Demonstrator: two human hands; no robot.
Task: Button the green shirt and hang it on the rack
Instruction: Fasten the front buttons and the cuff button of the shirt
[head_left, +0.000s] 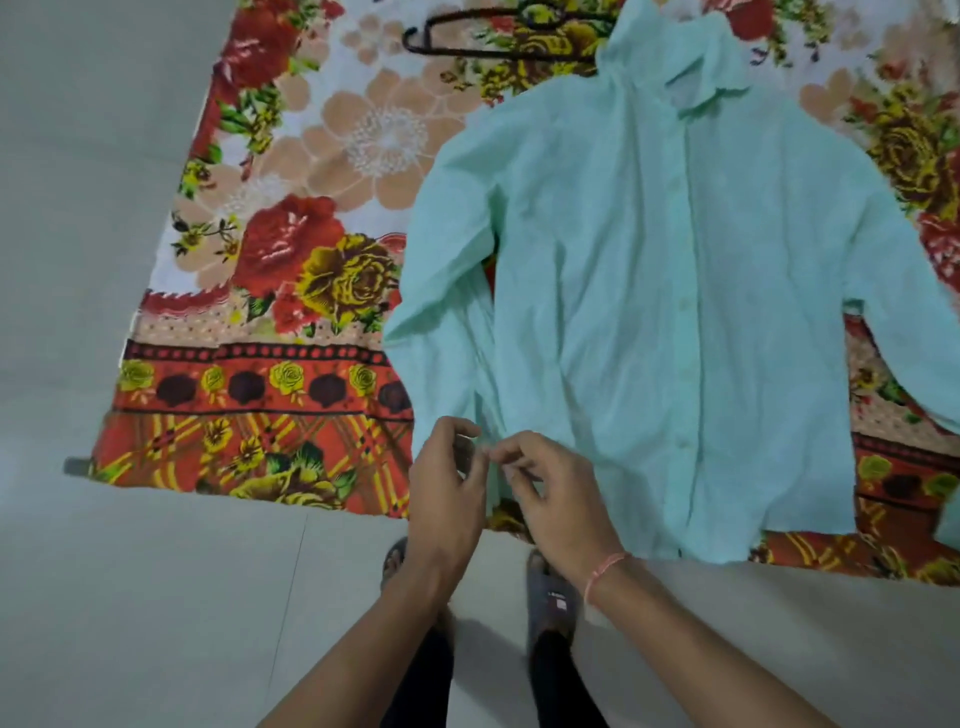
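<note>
A pale green shirt (649, 291) lies flat, front up, on a floral blanket (291, 270), collar at the far end. Its front placket looks closed along the middle, with small buttons in a line. The left sleeve runs down to the near edge of the blanket. There my left hand (447, 493) and my right hand (550, 493) meet, both pinching the cuff of that sleeve (491, 467) between curled fingers. A pink thread is tied round my right wrist. A black hanger (467, 36) lies on the blanket beyond the shirt's left shoulder.
The blanket covers a grey tiled floor (130, 597), which shows on the left and along the near side. My two feet in sandals (553, 597) stand at the blanket's near edge. No rack is in view.
</note>
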